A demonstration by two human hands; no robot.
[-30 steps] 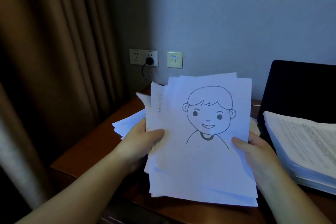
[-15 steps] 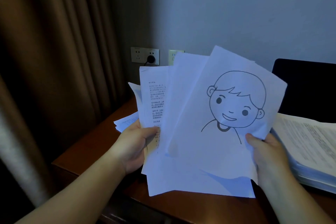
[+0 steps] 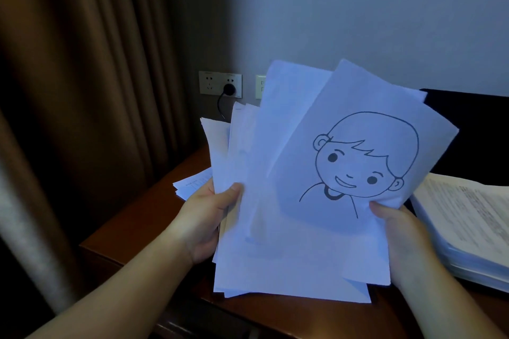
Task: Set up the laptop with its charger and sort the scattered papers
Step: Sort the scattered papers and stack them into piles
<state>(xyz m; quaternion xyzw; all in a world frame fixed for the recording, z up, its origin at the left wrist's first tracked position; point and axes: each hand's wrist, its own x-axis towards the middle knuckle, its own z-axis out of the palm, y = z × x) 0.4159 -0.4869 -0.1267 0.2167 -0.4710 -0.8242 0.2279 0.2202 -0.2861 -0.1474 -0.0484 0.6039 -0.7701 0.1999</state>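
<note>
**A:** ok so both hands are on the loose papers (image 3: pixel 289 242) rn. left hand (image 3: pixel 203 217) has its thumb clamped over the left edge of the fan, right hand (image 3: pixel 405 237) pinches the lower right corner of the drawing sheet (image 3: pixel 358 162), the cartoon kid's head one. whole bunch is held up over the desk (image 3: pixel 132 231), tilted, edges not lined up at all.

**B:** what's gonna go wrong imo?

**A:** prob sheets sliding out. thin floppy printer paper, smooth, fanned at diff angles, only gripped at two edges. back ones could slip down onto the desk or off the front edge. top sheet's already curling at the corner, could crease if squeezed harder.

**B:** other stuff nearby?

**A:** thick stack of printed pages (image 3: pixel 468 223) just right of the hand, flat and squared-ish. few more sheets (image 3: pixel 192 184) lying behind the left hand. dark laptop (image 3: pixel 473 132) at the back, plug (image 3: pixel 229 89) sits in the wall socket (image 3: pixel 220 84). desk's glossy brown wood, so paper skids easy.
</note>
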